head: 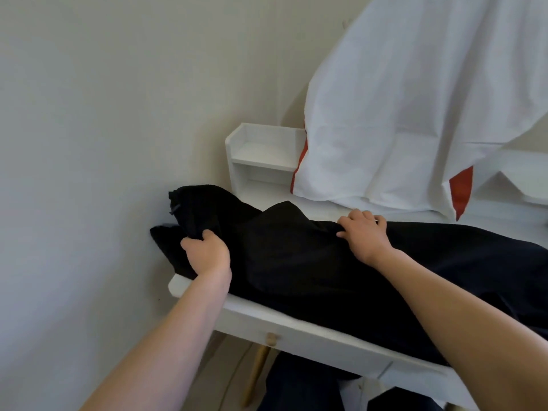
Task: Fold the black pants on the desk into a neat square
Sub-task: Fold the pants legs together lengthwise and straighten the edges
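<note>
The black pants [296, 262] are laid across the white desk [267, 320], under both hands. A bunched end is gripped by the left hand [207, 253]; the far edge is pinched by the right hand [366, 235]. A red-striped white cloth [400, 114] is hung beyond the right hand.

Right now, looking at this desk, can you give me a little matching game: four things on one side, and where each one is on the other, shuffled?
Things:
1 left hand
2 right hand
3 white cloth
4 wooden knob

Places:
A on the desk front
B hanging over the desk's back
C gripping the bunched left end of the black pants
D holding the pants' far edge, mid-desk

Pairs: 1-C; 2-D; 3-B; 4-A
</note>
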Demonstrator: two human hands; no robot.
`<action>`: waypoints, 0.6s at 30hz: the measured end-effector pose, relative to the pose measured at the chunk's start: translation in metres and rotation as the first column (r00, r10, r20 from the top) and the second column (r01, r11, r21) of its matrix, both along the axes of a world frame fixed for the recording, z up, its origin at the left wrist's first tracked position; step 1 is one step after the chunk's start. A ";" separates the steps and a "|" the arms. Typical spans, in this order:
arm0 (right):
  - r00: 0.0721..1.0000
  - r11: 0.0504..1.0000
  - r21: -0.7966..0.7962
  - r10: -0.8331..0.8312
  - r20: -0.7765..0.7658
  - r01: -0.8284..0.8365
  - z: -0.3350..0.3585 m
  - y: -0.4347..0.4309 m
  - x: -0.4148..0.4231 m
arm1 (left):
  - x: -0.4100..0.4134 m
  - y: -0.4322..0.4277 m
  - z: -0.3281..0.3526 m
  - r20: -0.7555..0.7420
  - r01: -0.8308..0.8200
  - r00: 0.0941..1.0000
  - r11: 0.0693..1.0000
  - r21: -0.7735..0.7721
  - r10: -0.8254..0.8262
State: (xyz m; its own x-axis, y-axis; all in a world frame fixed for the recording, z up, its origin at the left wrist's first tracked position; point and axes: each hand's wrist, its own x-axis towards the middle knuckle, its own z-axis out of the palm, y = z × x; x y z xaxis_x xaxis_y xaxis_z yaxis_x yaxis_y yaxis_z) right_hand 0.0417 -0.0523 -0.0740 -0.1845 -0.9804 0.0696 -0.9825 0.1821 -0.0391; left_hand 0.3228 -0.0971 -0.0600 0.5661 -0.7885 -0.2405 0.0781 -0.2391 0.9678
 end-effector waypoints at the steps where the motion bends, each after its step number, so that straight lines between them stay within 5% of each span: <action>1: 1.000 1.000 0.016 -0.020 -0.019 0.020 0.002 0.002 -0.006 | -0.005 0.002 0.001 -0.039 0.000 0.999 1.000 0.008 0.000; 11: 0.924 0.940 0.080 -0.307 -0.227 0.332 0.017 0.025 -0.050 | -0.042 0.022 -0.001 -0.376 0.113 0.924 0.987 0.114 -0.062; 15: 0.904 0.912 0.051 -0.395 -0.166 0.408 0.022 0.026 -0.045 | -0.044 0.025 -0.002 -0.460 0.129 0.887 0.982 0.141 -0.050; 18: 0.968 0.964 -0.098 -0.249 -0.004 0.248 0.029 0.018 -0.027 | -0.034 0.019 0.000 -0.492 0.058 0.871 0.993 0.104 0.001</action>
